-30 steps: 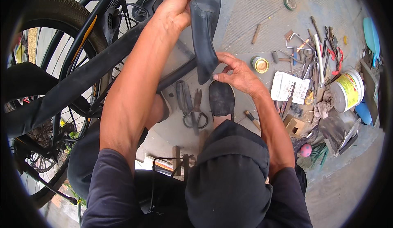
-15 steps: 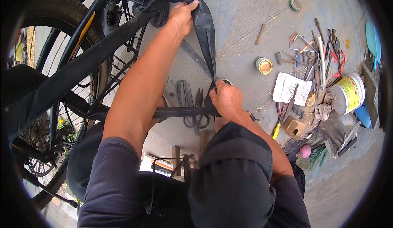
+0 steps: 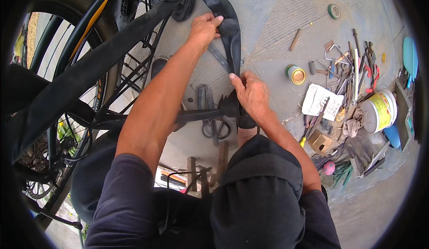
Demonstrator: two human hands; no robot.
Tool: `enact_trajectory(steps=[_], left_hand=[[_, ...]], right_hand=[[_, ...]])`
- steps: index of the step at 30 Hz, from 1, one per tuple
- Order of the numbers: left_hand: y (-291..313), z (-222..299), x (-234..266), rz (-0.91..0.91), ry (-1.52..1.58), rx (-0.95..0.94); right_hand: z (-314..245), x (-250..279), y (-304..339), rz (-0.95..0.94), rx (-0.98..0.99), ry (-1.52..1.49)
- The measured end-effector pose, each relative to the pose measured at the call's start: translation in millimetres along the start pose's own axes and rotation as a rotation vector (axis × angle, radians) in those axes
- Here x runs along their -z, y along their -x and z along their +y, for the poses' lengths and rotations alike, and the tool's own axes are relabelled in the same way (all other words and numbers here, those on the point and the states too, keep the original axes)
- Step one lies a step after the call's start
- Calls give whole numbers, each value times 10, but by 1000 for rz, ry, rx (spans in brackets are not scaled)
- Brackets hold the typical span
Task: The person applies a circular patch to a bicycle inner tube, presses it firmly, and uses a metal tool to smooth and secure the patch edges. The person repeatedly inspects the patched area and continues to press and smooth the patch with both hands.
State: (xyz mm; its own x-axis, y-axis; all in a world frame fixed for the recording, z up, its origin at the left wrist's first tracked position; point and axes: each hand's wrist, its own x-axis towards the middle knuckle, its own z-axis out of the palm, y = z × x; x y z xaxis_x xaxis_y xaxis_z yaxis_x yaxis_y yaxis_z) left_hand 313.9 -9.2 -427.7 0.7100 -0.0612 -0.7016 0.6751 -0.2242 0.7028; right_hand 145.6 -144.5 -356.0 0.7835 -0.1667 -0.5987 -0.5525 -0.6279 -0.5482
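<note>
A black bicycle inner tube (image 3: 230, 48) hangs in a long flat loop in front of me, one stretch running left across the bicycle. My left hand (image 3: 204, 30) pinches its far bend, thumb and fingertips at the inner edge. Right beside that thumb, a roundish raised spot (image 3: 229, 25) shows on the rubber. Lower on the same stretch, my right hand (image 3: 254, 94) grips the tube, thumb lying along it; its other fingers are partly hidden. Below the tube's lower run, dark-handled scissors (image 3: 216, 128) lie on the floor, partly covered by it.
A bicycle (image 3: 85, 39) stands close on the left. On the right floor lie a round tin (image 3: 296, 74), a roll of tape (image 3: 334, 11), a printed white sheet (image 3: 321, 101), many hand tools (image 3: 346, 68), a small cardboard box (image 3: 321, 141) and a white bucket (image 3: 380, 110).
My left hand has shifted down along the tube's bend, and the roundish spot now shows beside it. My right hand has turned and moved slightly right and up, thumb now along the rubber.
</note>
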Motion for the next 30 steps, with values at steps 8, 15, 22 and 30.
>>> enact_trajectory(steps=[8, 15, 22, 30], left_hand=[[84, -71, 4, 31, -85, 77], [-50, -232, -38, 261, -538, -37], [124, 6, -117, 305, -893, -101], [443, -300, -52, 243, -1009, -795]], right_hand=[[-39, 1, -1022, 329, 135, -62], [-235, 43, -1238, 254, 21, 91], [-172, 7, -1328, 241, 102, 231], [-138, -37, -1333, 239, 125, 225]])
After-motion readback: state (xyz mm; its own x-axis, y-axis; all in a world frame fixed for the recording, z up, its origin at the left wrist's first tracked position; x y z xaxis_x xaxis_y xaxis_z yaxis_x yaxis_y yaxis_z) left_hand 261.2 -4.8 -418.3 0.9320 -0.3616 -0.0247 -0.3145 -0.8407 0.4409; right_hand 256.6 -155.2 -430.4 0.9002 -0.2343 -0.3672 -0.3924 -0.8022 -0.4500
